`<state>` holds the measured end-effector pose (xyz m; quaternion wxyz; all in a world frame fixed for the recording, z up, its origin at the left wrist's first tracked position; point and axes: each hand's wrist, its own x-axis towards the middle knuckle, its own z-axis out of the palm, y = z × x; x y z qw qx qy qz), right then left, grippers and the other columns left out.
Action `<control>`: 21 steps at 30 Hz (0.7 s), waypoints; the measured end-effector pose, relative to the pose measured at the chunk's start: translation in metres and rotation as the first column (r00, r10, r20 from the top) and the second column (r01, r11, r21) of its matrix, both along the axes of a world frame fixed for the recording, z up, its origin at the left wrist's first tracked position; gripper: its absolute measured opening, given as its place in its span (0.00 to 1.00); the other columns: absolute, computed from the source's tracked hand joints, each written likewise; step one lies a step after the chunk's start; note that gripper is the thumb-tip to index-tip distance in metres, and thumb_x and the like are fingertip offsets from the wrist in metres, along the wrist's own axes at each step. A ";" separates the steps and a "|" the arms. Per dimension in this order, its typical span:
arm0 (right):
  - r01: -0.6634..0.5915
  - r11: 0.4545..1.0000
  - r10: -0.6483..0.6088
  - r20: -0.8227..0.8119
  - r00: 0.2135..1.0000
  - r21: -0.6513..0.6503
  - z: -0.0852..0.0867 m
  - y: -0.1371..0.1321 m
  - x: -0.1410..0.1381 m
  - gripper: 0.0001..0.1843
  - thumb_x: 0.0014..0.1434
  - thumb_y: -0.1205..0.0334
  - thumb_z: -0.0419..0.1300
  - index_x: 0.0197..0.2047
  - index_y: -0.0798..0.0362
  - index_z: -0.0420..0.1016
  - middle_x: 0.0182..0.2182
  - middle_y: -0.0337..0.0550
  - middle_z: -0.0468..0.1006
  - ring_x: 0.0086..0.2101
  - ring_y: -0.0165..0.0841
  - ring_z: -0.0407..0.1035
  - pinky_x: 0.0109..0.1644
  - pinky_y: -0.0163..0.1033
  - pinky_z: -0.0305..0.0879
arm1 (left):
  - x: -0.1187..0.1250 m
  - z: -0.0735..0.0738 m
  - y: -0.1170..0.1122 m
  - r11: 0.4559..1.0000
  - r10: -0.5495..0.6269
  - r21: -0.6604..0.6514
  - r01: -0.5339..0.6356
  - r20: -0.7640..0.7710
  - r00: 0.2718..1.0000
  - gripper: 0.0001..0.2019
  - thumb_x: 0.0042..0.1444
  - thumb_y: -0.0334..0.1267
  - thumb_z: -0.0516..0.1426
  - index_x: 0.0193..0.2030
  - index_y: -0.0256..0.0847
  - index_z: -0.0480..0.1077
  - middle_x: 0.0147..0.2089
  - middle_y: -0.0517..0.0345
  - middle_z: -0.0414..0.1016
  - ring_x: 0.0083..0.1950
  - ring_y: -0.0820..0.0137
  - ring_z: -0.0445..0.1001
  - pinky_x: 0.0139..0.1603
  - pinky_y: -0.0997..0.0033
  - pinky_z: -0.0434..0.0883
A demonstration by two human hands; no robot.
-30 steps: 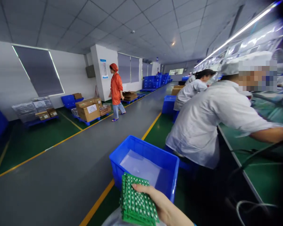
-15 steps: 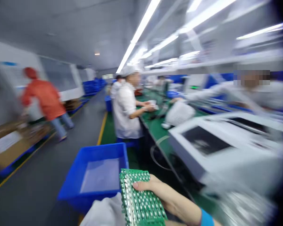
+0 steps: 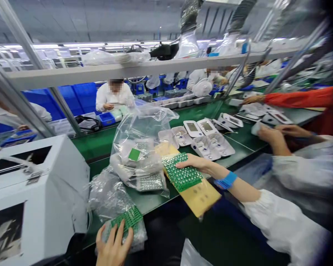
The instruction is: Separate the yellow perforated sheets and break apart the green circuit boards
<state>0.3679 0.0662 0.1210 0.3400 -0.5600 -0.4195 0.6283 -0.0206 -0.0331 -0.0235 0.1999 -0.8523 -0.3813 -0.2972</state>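
Note:
My right hand grips a green tray studded with small silver parts, fingers over its far edge. The tray rests on a yellow board that overhangs the front edge of the green bench. My left hand lies at the bottom of the view with its fingers spread on a clear bag holding another green tray. Between the two hands stands a large clear plastic bag with more trays inside.
A white machine fills the left. White device housings lie in rows on the bench. A co-worker's hands and white sleeve are close on my right, an orange sleeve beyond. Other people sit across the bench, under a shelf rail.
The view has swung from the aisle and blue bin to the bench. My right hand carried the green tray onto the yellow board. My left hand has come into view on the bagged tray.

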 end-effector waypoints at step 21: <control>0.079 0.989 0.010 0.580 0.815 -0.128 -0.031 0.030 0.170 0.12 0.42 0.65 0.68 0.29 0.67 0.79 0.27 0.56 0.81 0.26 0.31 0.75 0.30 0.30 0.63 | -0.001 0.016 0.017 0.987 0.002 -0.157 -0.010 -0.047 0.999 0.16 0.60 0.30 0.46 0.39 0.50 0.73 0.42 0.56 0.81 0.40 0.65 0.75 0.63 0.43 0.51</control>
